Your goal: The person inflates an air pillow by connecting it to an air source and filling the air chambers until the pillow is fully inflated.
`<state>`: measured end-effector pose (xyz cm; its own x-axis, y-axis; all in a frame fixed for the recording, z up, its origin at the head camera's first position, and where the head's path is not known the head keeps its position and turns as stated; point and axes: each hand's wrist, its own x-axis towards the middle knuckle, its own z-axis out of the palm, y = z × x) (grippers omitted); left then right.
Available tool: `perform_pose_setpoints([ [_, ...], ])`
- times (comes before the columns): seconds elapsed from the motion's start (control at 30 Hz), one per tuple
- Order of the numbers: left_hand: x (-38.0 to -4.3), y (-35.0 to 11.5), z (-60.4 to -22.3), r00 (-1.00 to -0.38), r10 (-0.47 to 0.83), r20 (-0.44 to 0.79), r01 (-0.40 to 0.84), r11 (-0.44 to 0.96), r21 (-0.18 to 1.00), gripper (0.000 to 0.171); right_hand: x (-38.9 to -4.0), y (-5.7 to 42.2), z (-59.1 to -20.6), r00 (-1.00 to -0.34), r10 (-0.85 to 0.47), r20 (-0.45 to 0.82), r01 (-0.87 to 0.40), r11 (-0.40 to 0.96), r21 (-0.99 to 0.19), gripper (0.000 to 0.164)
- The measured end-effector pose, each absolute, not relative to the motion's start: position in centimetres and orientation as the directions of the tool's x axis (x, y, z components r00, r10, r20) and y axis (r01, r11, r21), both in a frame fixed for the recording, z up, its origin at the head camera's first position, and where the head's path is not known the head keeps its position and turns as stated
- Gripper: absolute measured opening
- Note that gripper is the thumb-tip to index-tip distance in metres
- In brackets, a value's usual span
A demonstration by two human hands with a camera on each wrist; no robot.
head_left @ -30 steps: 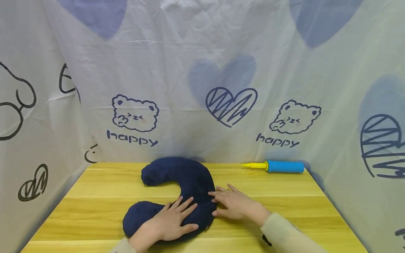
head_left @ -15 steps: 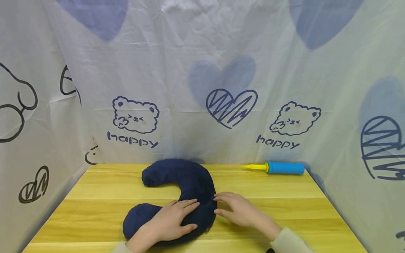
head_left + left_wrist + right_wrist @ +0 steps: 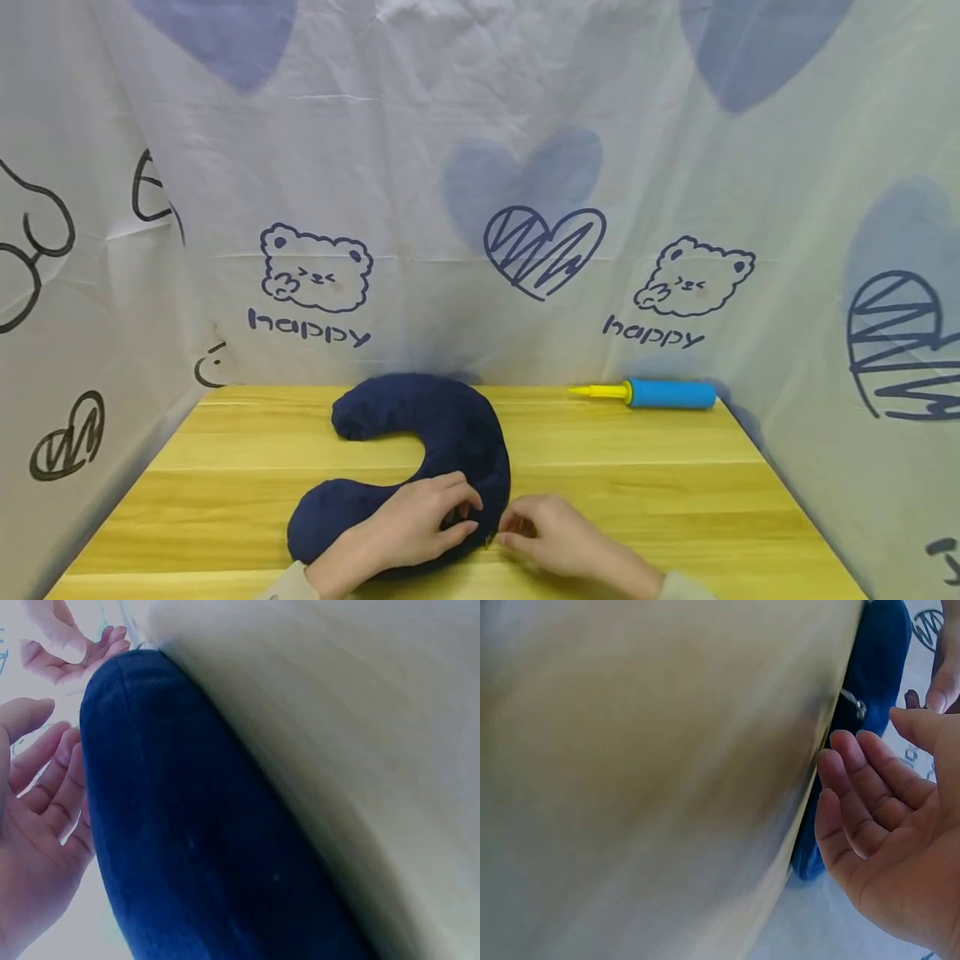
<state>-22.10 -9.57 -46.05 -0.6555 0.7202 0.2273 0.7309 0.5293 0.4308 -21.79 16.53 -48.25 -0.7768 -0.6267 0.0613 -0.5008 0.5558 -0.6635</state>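
A navy U-shaped neck pillow (image 3: 468,425) lies on the wooden table, its opening facing left. My left hand (image 3: 420,517) is over the pillow's near arm, fingers loosely bent with nothing between them. In the left wrist view its fingers (image 3: 64,784) are right at the navy fabric. My right hand (image 3: 551,533) is beside the pillow's lower right edge, fingers bent and thumb apart from them. A small metal zipper pull (image 3: 859,707) hangs on the pillow's edge, just beyond the right fingertips in the right wrist view.
A blue hand pump (image 3: 670,393) with a yellow nozzle lies at the table's back right. White cloth (image 3: 420,167) printed with hearts and bears encloses the table's back and sides. Bare wood (image 3: 660,483) shows right of the pillow.
My right hand has come toward the near side, down to the pillow's lower right edge. The left fingers, spread flat before, are now bent. The pillow has stayed in place.
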Motion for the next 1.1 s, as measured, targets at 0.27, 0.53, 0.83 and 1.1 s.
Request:
perform_pose_setpoints([
  [0.27,-22.1,-9.1,-46.9,-0.637,0.753,0.168,0.747,0.548,0.377,0.009,-21.6,15.5,-48.6,-0.746,-0.665,0.050,-0.541,0.560,-0.628,0.011],
  [0.53,-22.3,-9.1,-46.9,-0.674,0.735,0.072,0.705,0.611,0.359,0.018,-21.8,14.9,-48.7,-0.769,-0.637,0.058,-0.532,0.587,-0.610,0.015],
  [0.83,-22.7,-9.5,-47.7,-0.700,0.714,0.015,0.624,0.602,0.498,0.014,-22.1,13.9,-48.7,-0.794,-0.606,0.045,-0.510,0.625,-0.591,0.023],
  [1.1,-23.1,-9.7,-47.8,-0.686,0.727,0.008,0.601,0.561,0.569,0.016,-22.4,13.2,-48.8,-0.803,-0.590,0.078,-0.525,0.640,-0.561,0.023],
])
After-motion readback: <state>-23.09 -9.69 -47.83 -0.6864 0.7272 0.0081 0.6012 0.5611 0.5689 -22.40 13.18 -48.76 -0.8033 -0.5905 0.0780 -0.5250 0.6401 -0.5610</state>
